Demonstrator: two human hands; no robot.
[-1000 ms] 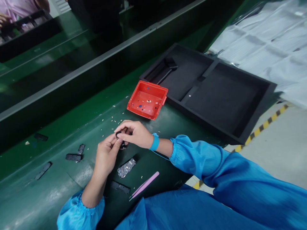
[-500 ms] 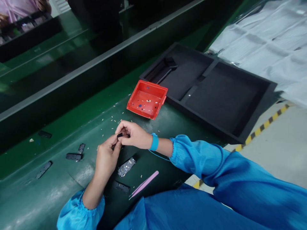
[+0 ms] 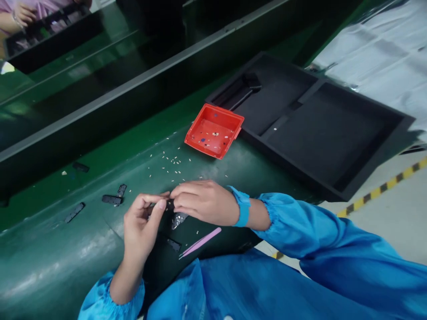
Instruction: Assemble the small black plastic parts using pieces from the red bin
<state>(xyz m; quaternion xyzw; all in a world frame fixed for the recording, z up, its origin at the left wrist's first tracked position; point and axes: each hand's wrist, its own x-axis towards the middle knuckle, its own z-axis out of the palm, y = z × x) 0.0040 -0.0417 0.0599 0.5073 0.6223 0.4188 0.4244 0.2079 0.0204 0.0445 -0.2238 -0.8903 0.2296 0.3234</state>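
Lower now than a second ago, our hands, right [image 3: 203,205] and left [image 3: 143,224], pinch a small black part [image 3: 169,205] over the counter [image 3: 60,258], where a loosened grip could drop it among the scattered bits [image 3: 171,162].

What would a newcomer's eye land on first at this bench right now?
Probably the red tray with small bits in it, bright against the green table, just left of the big black foam tray. Next, the left hand and right hand meeting over a small dark part, with pink tweezers lying just below.
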